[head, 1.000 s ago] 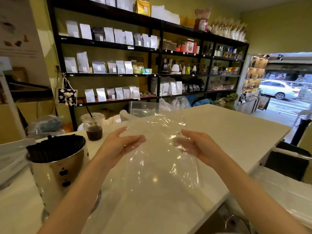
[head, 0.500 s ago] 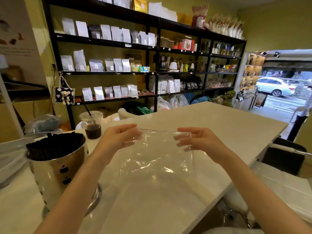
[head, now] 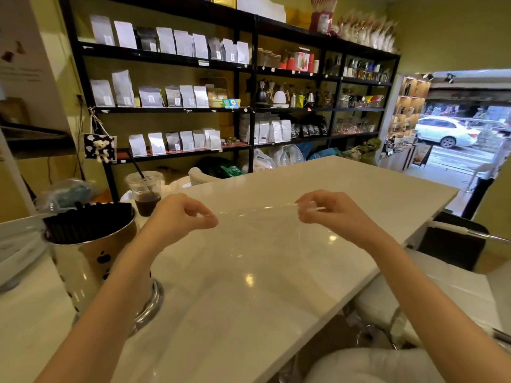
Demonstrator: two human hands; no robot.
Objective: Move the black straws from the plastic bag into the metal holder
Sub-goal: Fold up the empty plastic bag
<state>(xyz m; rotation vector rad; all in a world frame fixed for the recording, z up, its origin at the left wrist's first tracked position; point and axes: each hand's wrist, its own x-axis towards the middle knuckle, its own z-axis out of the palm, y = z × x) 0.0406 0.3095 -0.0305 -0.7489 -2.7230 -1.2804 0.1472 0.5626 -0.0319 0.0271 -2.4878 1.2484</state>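
A clear plastic bag [head: 257, 239] is stretched flat over the white counter, with no straws visible inside it. My left hand [head: 182, 214] pinches its far left corner and my right hand [head: 329, 211] pinches its far right corner, so the top edge runs taut between them. The shiny metal holder [head: 91, 261] stands at the left of the counter, just beside my left forearm. It is packed with black straws [head: 88, 222] whose ends show at its rim.
A plastic cup of dark drink [head: 145, 193] with a straw stands behind the holder. The white counter [head: 345, 189] stretches to the right, with chairs [head: 453, 244] beyond its right edge. Shelves of bags line the back wall. White trays lie at far left.
The bag was held upright and tall; both hands have lowered and folded it down, then pulled its top edge taut and low over the counter.
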